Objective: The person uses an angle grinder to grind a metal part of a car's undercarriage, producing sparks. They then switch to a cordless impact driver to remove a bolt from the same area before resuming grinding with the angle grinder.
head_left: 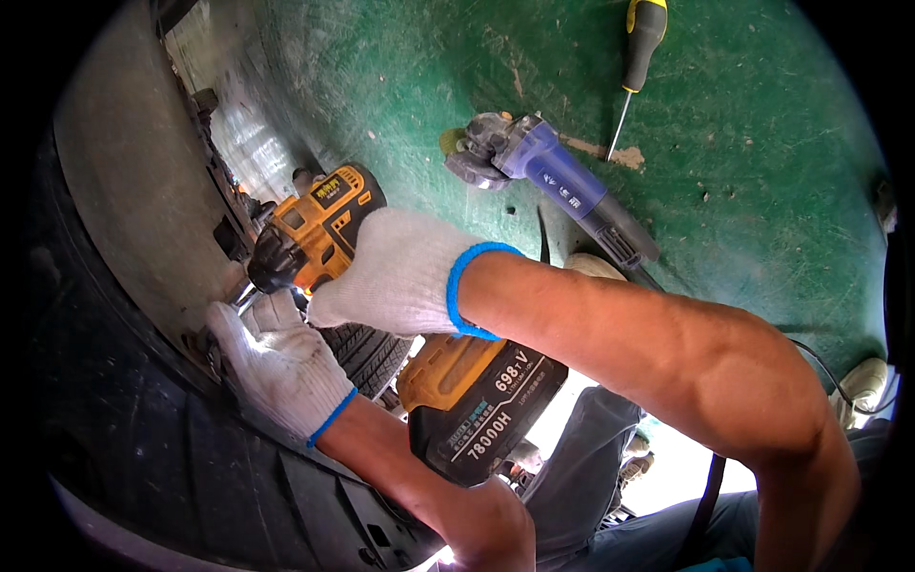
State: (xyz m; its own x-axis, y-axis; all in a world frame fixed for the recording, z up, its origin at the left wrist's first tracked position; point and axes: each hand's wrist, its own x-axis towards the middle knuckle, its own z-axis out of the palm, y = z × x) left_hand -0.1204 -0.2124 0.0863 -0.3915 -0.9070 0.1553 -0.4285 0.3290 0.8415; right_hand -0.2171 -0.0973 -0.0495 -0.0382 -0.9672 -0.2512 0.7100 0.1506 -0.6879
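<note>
My right hand (396, 267), in a white knit glove with a blue cuff, is wrapped round the grip of a yellow-and-black cordless impact driver (329, 224). Its large black battery (486, 410) shows below my right wrist. The driver's nose points down-left at a grey-brown curved panel (133, 162). Close by the tip, my left hand (281, 362), gloved the same way, has its fingers closed against the panel's edge. What those fingers hold is hidden by glare and the glove.
On the green floor (762, 191) lie a blue angle grinder (572, 186) with a cord and a grey-and-yellow screwdriver (645, 43). A black ribbed liner (200, 458) curves along the lower left. Behind my hands is a tyre (367, 357). A shoe (863, 386) shows at the right.
</note>
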